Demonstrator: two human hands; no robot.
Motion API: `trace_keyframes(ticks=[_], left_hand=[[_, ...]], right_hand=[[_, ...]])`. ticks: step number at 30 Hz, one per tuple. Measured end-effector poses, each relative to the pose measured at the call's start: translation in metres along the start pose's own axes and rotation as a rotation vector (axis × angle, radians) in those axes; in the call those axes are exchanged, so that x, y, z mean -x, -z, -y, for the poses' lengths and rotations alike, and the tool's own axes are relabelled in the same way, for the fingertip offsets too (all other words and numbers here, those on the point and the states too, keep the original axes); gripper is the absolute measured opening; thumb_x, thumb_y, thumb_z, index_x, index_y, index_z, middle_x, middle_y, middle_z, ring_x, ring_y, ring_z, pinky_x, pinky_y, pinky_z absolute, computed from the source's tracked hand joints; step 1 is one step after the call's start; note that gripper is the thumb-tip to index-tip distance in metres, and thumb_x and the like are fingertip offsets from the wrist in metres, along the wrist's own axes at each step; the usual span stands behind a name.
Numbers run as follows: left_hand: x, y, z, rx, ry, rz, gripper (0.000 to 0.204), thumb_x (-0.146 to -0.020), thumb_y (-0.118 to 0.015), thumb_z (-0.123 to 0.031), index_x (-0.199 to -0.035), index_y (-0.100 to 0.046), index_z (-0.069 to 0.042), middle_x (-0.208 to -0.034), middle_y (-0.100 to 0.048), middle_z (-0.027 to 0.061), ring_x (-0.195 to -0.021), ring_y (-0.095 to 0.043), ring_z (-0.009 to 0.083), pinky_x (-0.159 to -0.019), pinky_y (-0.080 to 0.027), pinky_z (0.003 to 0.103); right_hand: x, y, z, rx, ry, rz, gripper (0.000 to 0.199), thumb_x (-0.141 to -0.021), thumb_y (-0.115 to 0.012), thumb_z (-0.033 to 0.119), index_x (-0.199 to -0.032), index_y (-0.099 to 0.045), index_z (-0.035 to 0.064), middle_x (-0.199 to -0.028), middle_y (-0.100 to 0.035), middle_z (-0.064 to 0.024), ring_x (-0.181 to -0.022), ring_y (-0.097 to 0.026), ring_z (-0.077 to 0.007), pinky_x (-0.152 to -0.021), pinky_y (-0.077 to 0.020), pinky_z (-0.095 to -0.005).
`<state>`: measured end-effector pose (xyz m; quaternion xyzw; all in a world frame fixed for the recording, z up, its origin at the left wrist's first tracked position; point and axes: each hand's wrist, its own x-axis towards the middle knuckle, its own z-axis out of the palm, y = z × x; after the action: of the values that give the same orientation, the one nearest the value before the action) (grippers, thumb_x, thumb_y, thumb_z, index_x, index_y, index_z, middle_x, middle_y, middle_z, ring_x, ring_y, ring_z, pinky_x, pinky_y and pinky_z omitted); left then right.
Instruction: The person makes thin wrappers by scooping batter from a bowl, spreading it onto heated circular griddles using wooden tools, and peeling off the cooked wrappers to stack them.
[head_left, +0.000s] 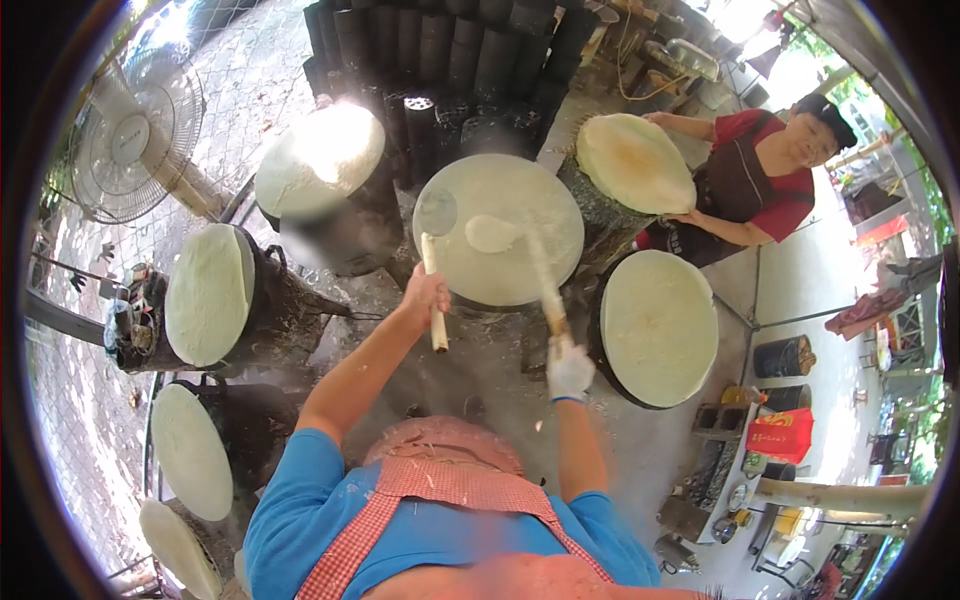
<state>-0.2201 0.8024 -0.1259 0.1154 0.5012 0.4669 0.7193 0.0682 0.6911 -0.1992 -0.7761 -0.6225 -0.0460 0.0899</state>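
My bare left hand is closed around a pale wooden handle. Beyond the handle's top is a greyish round patch; whether it belongs to the tool I cannot tell. In its white glove, my right hand grips a long wooden handle, blurred by motion, that reaches over the round griddle. Near that handle's far end a pale oval blob lies on the griddle; whether it is batter or a ladle's bowl is unclear. A pale layer covers the griddle surface.
More round griddles with pale flatbreads stand around me, left and right. At the back right a co-worker holds a large flatbread. Dark cylinders are stacked behind. A fan stands far left.
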Motion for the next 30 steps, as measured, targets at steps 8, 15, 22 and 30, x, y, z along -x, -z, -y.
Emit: trace_keyframes(ticks=[8,15,22,30], left_hand=[[0.045,0.069,0.001,0.123,0.247,0.255,0.036,-0.094,-0.051,-0.035,-0.067,-0.040,-0.015,-0.051,-0.029,-0.0037,-0.034,-0.026,0.0070,-0.030,-0.025,0.021],[0.115,0.142,-0.008,0.749,0.598,0.239,0.009,-0.097,-0.048,-0.027,-0.095,-0.043,-0.020,-0.055,-0.031,-0.0038,-0.038,-0.029,0.0041,-0.028,-0.021,0.020],[0.184,0.190,0.012,0.752,0.298,0.132,0.008,-0.098,-0.043,-0.032,-0.096,-0.044,-0.024,-0.058,-0.030,-0.0048,-0.040,-0.027,0.0027,-0.031,-0.023,0.017],[0.285,0.258,0.106,0.919,-0.001,-0.263,0.014,-0.095,-0.050,-0.019,-0.103,-0.039,-0.021,-0.056,-0.034,-0.0029,-0.040,-0.028,0.0049,-0.032,-0.022,0.020]], right_hand=[[0.048,0.025,0.062,-0.317,0.071,0.005,0.029,-0.085,-0.064,0.031,-0.109,-0.067,0.0161,-0.081,-0.066,-0.0118,-0.069,-0.063,-0.0319,-0.064,-0.0508,-0.0411],[0.050,0.028,0.112,-0.550,0.251,-0.179,0.041,-0.081,-0.070,0.031,-0.115,-0.065,0.0071,-0.086,-0.068,-0.0163,-0.071,-0.065,-0.0325,-0.061,-0.0519,-0.0396],[0.032,0.025,0.165,-0.778,0.228,0.361,0.042,-0.086,-0.067,0.024,-0.117,-0.060,-0.0036,-0.108,-0.066,-0.0203,-0.098,-0.064,-0.0296,-0.089,-0.0475,-0.0355],[-0.010,0.015,0.333,-0.709,0.718,0.534,0.051,-0.078,-0.070,0.037,-0.117,-0.061,0.0054,-0.103,-0.067,-0.0191,-0.095,-0.064,-0.0337,-0.084,-0.0483,-0.0400]])
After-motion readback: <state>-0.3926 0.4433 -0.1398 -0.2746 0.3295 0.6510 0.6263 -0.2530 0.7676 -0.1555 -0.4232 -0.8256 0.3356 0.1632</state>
